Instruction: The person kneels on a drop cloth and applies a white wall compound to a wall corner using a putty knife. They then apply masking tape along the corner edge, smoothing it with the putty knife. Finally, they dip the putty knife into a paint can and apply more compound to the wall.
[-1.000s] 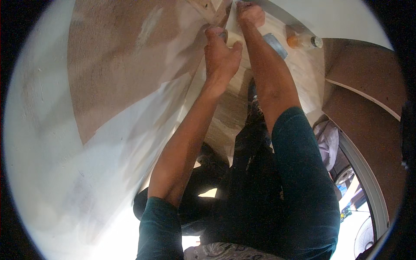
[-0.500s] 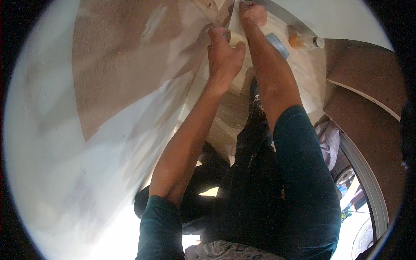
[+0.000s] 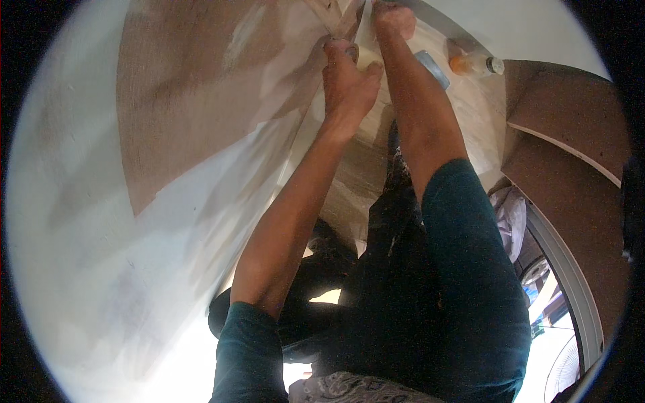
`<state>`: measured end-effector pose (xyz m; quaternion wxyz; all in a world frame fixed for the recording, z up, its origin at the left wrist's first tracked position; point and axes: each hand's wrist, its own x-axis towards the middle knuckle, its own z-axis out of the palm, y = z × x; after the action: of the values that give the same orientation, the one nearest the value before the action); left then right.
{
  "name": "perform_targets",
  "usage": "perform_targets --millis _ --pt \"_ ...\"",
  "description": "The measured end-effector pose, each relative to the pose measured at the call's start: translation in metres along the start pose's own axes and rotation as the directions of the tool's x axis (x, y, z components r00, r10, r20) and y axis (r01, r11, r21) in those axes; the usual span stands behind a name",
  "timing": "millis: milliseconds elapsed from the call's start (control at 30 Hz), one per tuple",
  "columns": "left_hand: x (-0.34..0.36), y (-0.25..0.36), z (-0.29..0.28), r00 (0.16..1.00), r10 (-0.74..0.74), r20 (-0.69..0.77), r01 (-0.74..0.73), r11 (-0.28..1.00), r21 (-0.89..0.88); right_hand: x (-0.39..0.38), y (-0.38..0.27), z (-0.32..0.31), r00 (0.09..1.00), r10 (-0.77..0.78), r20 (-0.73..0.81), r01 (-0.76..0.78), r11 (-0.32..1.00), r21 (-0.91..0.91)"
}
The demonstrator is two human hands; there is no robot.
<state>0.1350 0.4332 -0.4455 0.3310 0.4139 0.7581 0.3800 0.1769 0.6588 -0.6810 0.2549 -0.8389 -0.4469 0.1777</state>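
Note:
Both my arms reach up to the top of the view, beside a large panel of brown wood-like sheet [image 3: 195, 101] with a pale white lower area [image 3: 168, 282]. My left hand [image 3: 349, 84] is closed against the panel's edge. A small curved, dull rim [image 3: 352, 52] shows at its curled fingers; what it belongs to I cannot make out. Farther up and to the right, my right hand [image 3: 395, 23] is closed in a fist next to a narrow upright edge. Its fingertips are hidden, and so is anything in them.
On the pale surface right of my right forearm lie a grey-blue flat object [image 3: 432, 69] and a clear bottle [image 3: 476, 65] with orange-coloured contents. Brown shelves [image 3: 568, 127] curve along the right. Below them are a whitish bag [image 3: 512, 221] and a fan [image 3: 563, 369]. My legs are beneath my arms.
My hands keep nearly the same place and grip. The view has shifted very slightly, and the brown sheet sits a little farther right.

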Motion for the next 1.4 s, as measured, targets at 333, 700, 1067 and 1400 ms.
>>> perform_targets --millis 333,700,1067,1400 --pt "0.004 -0.016 -0.001 0.997 -0.001 -0.083 0.005 0.999 0.047 -0.020 -0.031 -0.035 0.990 0.095 0.108 -0.100 0.994 0.040" --pt "0.012 -0.022 -0.014 0.997 -0.058 0.052 0.058 0.998 0.016 -0.029 -0.038 -0.034 0.995 0.077 0.066 -0.079 0.996 0.038" --pt "0.010 -0.023 -0.025 0.997 -0.075 0.018 0.073 0.995 0.067 -0.038 -0.031 0.005 0.985 0.065 -0.158 -0.055 0.996 0.071" --pt "0.008 -0.024 0.000 1.000 -0.029 0.003 0.029 0.997 -0.069 -0.023 -0.022 -0.059 0.978 -0.209 0.006 0.207 0.975 0.080"
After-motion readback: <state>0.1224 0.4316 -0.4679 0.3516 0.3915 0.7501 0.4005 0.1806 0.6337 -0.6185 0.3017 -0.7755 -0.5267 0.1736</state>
